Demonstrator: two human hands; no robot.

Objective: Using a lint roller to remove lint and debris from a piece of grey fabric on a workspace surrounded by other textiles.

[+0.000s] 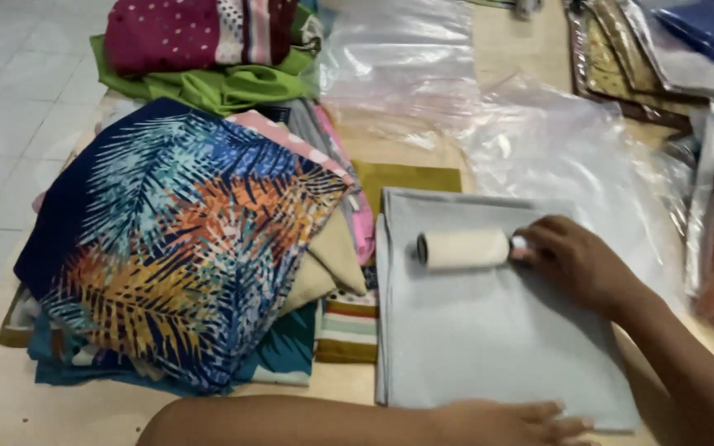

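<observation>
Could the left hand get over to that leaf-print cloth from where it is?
Probably yes: the left hand rests on the grey cloth, and the leaf-print cloth lies open on top of its pile beside it, nothing between.

Under my right hand (576,264) the roller (463,249) is cream, on a plain pale grey cloth (489,330). To the left lies a navy cloth (175,239) printed with blue, orange and yellow palm leaves. Beneath it I see beige, pink and a striped piece (347,326). Far left, a maroon dotted bundle (183,33) sits on green fabric (208,87). An olive cloth (411,176) shows beyond the grey.
</observation>
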